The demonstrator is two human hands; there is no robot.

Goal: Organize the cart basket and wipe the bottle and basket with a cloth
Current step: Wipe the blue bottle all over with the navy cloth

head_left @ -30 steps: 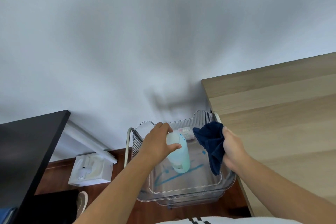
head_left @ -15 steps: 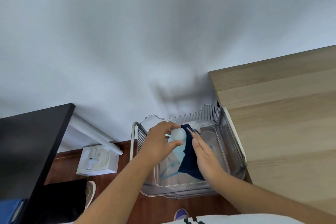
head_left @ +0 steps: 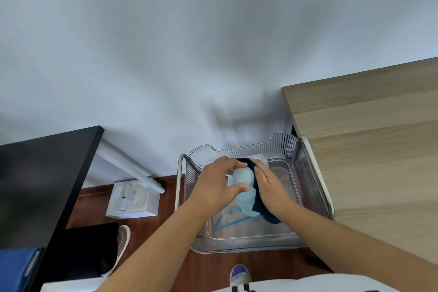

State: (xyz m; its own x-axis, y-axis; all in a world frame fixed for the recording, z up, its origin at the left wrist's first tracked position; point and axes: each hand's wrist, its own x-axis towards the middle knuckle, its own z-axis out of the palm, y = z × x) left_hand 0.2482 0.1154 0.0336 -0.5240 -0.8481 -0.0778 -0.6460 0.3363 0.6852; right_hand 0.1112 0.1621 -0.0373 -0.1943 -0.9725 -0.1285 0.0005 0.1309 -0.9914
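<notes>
**Q.** Head view: what has changed in the last second?

**A.** The right hand (head_left: 267, 185), which a second ago held the cloth (head_left: 260, 208) bunched clear of the bottle (head_left: 245, 187) at its 3 o'clock, now lies flat with fingers together, pressing the cloth against the bottle's 3 o'clock flank. Half a second ago the cloth only hung there; now it folds over the shoulder toward 12 o'clock.

**Q.** And the left hand?

**A.** The left hand (head_left: 218, 185) has kept its place at 9 o'clock, thumb and fingers pinching the bottle near its cap. The bottle stands inside the basket (head_left: 284, 147); whether its base rests on the floor is probably yes, but the hands hide it.

**Q.** Meaning for the task?

**A.** Judged from the contact, wiping of the bottle has begun; the basket wipe is not yet done.
</notes>
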